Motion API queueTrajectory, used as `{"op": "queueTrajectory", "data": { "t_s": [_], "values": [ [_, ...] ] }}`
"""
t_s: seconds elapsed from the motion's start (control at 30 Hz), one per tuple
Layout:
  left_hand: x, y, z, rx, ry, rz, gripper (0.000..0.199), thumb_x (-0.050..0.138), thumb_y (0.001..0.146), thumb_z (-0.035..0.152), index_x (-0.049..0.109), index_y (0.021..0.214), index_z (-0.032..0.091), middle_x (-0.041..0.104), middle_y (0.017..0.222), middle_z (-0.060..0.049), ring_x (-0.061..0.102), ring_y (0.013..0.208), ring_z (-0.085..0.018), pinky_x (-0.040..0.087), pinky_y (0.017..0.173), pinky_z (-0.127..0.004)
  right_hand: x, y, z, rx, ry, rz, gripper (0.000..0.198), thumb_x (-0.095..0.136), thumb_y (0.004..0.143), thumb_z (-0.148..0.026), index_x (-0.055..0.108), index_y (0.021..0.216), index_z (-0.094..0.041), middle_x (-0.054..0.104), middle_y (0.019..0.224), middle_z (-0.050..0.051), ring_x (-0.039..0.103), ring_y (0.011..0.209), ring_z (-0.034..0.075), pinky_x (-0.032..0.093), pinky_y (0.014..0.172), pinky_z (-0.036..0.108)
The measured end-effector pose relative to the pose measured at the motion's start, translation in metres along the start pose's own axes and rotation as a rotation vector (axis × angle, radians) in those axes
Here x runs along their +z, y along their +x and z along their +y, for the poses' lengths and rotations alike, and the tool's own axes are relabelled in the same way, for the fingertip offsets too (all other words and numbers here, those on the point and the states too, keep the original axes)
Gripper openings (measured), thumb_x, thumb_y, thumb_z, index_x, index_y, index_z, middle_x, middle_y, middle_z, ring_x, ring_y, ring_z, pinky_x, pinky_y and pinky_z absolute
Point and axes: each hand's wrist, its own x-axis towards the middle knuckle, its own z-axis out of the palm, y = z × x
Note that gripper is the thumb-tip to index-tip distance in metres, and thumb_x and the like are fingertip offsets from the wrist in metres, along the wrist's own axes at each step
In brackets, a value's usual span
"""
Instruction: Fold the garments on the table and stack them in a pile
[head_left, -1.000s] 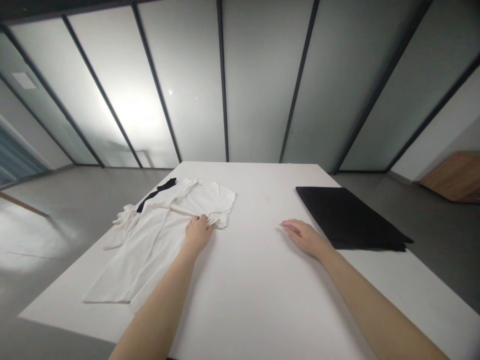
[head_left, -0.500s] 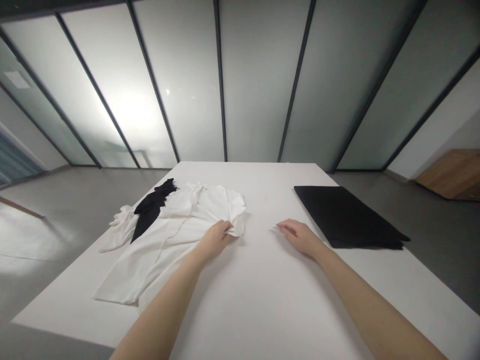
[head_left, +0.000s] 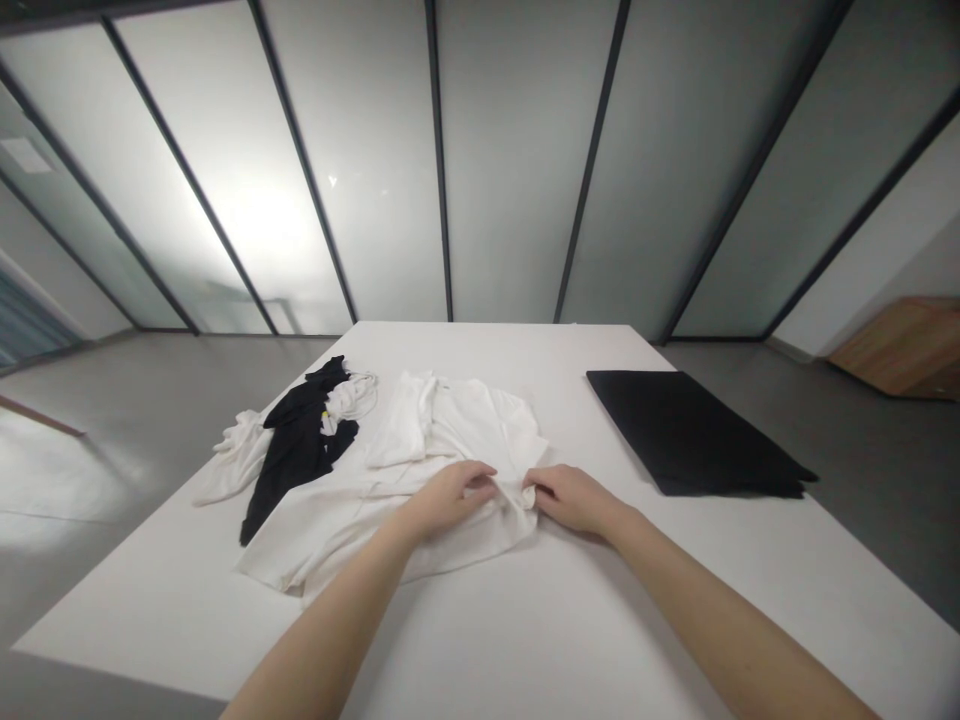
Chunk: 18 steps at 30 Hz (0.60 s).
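A white shirt (head_left: 450, 430) lies rumpled and partly folded across the middle of the table. My right hand (head_left: 574, 498) pinches its right edge between thumb and fingers, pulling creases toward the grip. Over the same cloth, just left of that grip, rests my left hand (head_left: 454, 497). Its fingers are bent, with a gap between thumb and forefinger and no cloth seen in it. The lower part of the shirt spreads leftward, partly hidden behind my left forearm.
Black garments (head_left: 289, 455) lie crumpled at the table's left side, with white fabric (head_left: 238, 455) beside them and a bundle of white cloth or cord (head_left: 352, 396) on top. A flat black folded cloth (head_left: 690, 430) sits on the right of the white table (head_left: 570, 640).
The shirt has shifted right, uncovering more of the black garments. My left hand has let go of the shirt's edge, and my right hand has come left and taken hold of it.
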Motion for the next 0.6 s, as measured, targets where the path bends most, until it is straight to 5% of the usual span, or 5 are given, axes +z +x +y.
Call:
{"op": "queueTrajectory", "data": {
  "t_s": [0.17,0.33,0.47,0.6],
  "values": [
    [-0.014,-0.002,-0.037,-0.381,0.513,0.253,0.052,0.060,0.097,0.040,0.057,0.147,0.024,0.062,0.144,-0.016,0.052,0.139,-0.036,0.034,0.119,-0.055,-0.007,0.000,0.017,0.235,-0.201,0.098,0.026,0.048,0.097,-0.022,0.072,0.091,-0.026,0.079,0.090,0.005,0.070,0.082,0.023,0.036,0.067,0.029],
    [-0.035,-0.011,-0.057,-0.694,0.571,0.371,0.063,0.049,0.101,0.049,0.042,0.158,0.025,0.047,0.157,-0.024,0.040,0.147,-0.044,0.035,0.111,-0.070,-0.019,-0.006,0.050,0.525,-0.270,0.310,0.045,0.034,0.109,-0.039,0.069,0.084,-0.024,0.076,0.082,0.009,0.067,0.076,0.024,0.031,0.063,0.032],
    [-0.054,-0.022,-0.074,-0.798,0.560,0.432,0.061,0.046,0.100,0.055,0.046,0.157,0.031,0.040,0.164,-0.021,0.029,0.152,-0.052,0.031,0.107,-0.080,-0.023,-0.011,0.069,0.554,-0.265,0.424,0.050,0.036,0.108,-0.050,0.065,0.077,-0.024,0.072,0.074,0.009,0.064,0.070,0.024,0.031,0.061,0.032],
    [-0.069,-0.028,-0.088,-0.884,0.553,0.415,0.070,0.049,0.097,0.059,0.041,0.161,0.032,0.030,0.172,-0.019,0.025,0.154,-0.057,0.027,0.111,-0.081,-0.014,-0.009,0.079,0.487,-0.200,0.542,0.038,0.044,0.104,-0.047,0.070,0.090,-0.023,0.075,0.086,0.010,0.068,0.080,0.026,0.045,0.071,0.033]
  ]
}}
